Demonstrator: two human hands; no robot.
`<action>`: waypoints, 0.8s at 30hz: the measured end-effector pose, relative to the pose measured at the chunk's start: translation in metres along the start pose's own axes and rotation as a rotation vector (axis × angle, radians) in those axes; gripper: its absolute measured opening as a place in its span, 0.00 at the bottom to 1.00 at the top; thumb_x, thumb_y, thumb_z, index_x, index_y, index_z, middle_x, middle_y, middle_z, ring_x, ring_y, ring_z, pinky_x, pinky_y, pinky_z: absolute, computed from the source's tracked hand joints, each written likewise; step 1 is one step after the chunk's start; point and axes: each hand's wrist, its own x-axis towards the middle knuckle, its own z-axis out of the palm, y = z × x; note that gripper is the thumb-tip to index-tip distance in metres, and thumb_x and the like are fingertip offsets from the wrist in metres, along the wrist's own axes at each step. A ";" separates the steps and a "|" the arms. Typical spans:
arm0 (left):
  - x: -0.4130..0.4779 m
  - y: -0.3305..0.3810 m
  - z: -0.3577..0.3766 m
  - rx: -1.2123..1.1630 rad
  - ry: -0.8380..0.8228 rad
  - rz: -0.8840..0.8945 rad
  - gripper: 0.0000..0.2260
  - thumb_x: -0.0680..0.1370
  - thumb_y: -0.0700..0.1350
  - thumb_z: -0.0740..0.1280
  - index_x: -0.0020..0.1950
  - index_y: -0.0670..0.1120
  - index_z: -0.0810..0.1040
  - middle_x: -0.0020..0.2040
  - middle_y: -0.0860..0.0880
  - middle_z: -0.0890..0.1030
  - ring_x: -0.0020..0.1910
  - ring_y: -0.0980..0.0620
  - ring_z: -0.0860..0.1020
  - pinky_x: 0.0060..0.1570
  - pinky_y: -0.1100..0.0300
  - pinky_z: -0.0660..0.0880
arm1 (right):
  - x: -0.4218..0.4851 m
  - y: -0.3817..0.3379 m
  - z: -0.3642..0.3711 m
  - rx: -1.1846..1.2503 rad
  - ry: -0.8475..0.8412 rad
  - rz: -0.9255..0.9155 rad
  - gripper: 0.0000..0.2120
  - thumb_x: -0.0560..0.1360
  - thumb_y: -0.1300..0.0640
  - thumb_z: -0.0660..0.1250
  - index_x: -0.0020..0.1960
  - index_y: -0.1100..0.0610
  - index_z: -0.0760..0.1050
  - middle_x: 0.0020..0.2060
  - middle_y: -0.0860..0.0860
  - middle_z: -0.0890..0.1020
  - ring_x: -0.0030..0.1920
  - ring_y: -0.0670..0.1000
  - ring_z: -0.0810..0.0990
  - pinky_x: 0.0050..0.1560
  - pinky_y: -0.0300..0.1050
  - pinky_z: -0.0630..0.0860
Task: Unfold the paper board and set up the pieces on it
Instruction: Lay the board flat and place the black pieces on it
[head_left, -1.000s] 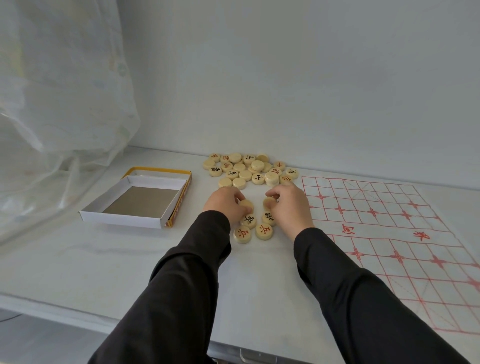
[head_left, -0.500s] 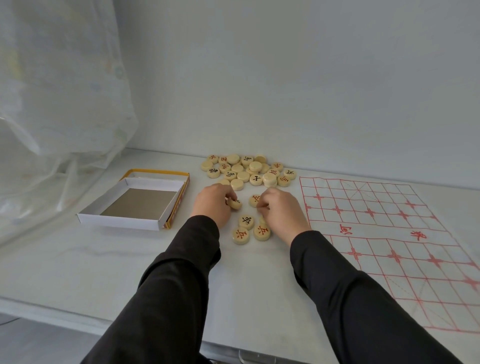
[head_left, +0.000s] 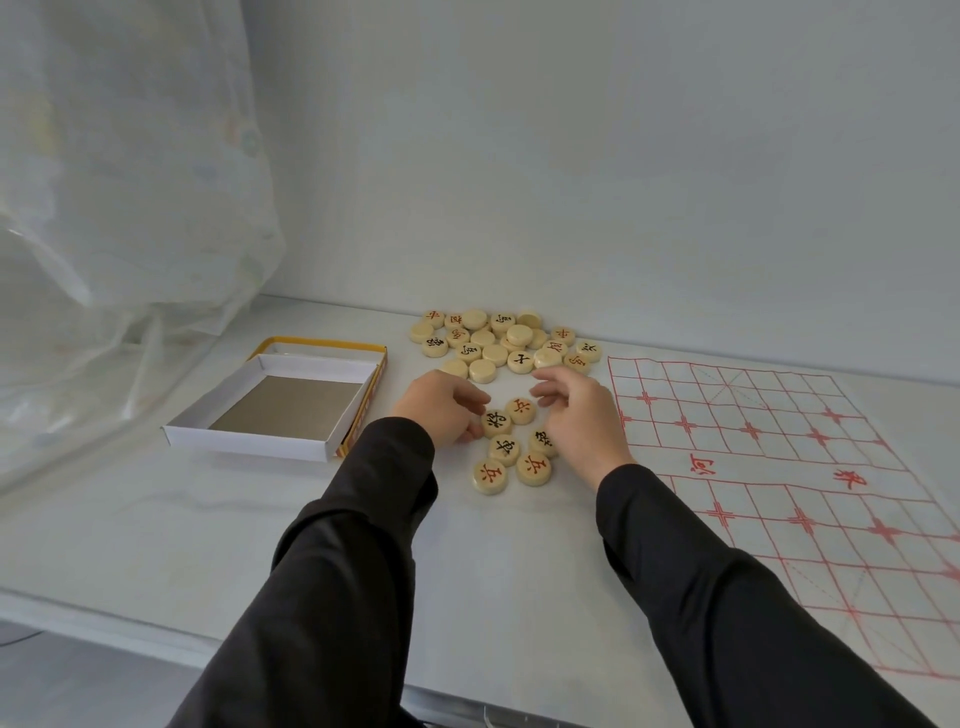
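Pinches a black-marked piece (head_left: 496, 422) at its edge with the left hand (head_left: 441, 408), within a small cluster (head_left: 534, 467) of face-up pieces on the table (head_left: 208, 519). Holds the right hand (head_left: 579, 418) loosely curled and empty just above a red-marked piece (head_left: 521, 409). Has the paper board (head_left: 779, 467) unfolded flat at right, the pile of pieces (head_left: 498, 345) near the wall, an open box (head_left: 249, 439) at left.
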 end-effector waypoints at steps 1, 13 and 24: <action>0.000 -0.001 0.001 -0.025 0.026 -0.001 0.16 0.73 0.29 0.63 0.58 0.42 0.79 0.51 0.45 0.80 0.45 0.48 0.80 0.49 0.59 0.79 | 0.002 0.001 -0.001 0.001 0.031 0.002 0.21 0.76 0.71 0.55 0.64 0.58 0.73 0.56 0.53 0.79 0.57 0.50 0.77 0.55 0.38 0.72; 0.009 -0.013 0.013 0.189 0.371 0.123 0.24 0.75 0.31 0.57 0.69 0.47 0.70 0.71 0.48 0.66 0.67 0.47 0.68 0.64 0.61 0.65 | 0.041 0.010 0.000 -0.233 -0.056 -0.102 0.26 0.76 0.67 0.57 0.73 0.55 0.61 0.72 0.53 0.65 0.73 0.53 0.61 0.71 0.46 0.60; 0.030 -0.015 0.021 0.458 0.380 0.073 0.19 0.78 0.40 0.58 0.69 0.49 0.69 0.65 0.48 0.71 0.66 0.47 0.64 0.62 0.54 0.66 | 0.048 0.015 0.000 -0.583 0.000 -0.218 0.18 0.75 0.65 0.63 0.62 0.53 0.75 0.60 0.50 0.76 0.61 0.53 0.70 0.57 0.45 0.69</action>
